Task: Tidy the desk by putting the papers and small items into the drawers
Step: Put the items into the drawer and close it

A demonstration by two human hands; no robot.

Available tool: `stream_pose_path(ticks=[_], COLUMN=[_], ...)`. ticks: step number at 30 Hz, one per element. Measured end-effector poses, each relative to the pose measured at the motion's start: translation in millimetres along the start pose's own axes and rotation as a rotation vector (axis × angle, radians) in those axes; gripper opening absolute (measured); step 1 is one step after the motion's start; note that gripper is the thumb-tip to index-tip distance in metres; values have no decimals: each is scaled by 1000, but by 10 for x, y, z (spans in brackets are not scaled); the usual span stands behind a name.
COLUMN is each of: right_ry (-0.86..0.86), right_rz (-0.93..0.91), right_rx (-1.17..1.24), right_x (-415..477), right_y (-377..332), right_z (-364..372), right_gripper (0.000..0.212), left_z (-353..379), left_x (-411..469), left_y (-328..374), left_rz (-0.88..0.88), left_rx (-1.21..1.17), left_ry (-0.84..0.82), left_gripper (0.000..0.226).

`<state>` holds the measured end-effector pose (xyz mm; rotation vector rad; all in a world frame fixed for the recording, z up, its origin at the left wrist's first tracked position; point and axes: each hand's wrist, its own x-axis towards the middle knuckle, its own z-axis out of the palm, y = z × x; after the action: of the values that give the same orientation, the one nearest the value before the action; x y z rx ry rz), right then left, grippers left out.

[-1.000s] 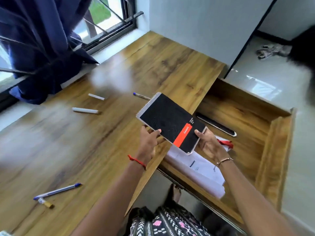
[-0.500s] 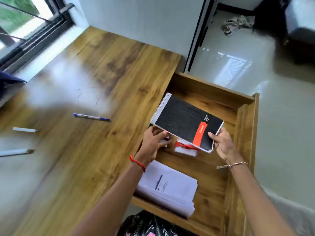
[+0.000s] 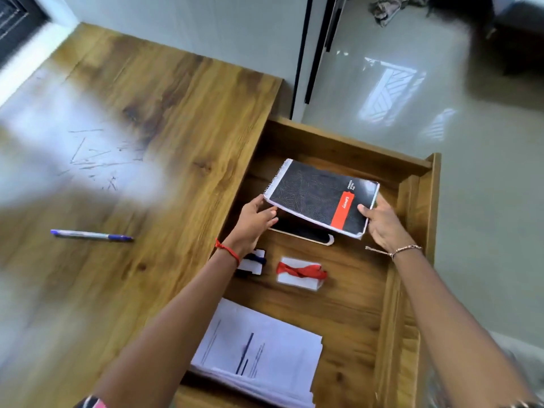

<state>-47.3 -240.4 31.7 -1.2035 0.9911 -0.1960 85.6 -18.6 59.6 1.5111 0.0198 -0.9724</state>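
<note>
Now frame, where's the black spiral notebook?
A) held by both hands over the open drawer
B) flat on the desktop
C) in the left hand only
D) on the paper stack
A: the left hand holds the spiral-bound end and the right hand the opposite end of the spiral notebook, which sits tilted above the far part of the open drawer.

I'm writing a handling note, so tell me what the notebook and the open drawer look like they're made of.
The notebook looks like white paper pages under a mostly matte black card or thin plastic cover; a wire spiral binds one short edge. The drawer looks like wood or wood-grain laminate board, brown with knots and low sheen; the picture cannot settle which.
</note>
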Motion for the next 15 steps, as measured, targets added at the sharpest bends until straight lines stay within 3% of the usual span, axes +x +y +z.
stream_pose_path(ticks=[11, 15], right_ry=[102, 74], right_rz=[62, 72], right_rx=[-164, -213], right_x=[475, 432], right_y=[-54, -40], right_z=[343, 452], right_gripper=[54, 39], left_z=[-39, -57], left_x=[362, 323], left_y=[-6, 9], left_rz=[-81, -77], left_rx=[119, 129], left_ry=[97, 97], left_gripper=[58, 63])
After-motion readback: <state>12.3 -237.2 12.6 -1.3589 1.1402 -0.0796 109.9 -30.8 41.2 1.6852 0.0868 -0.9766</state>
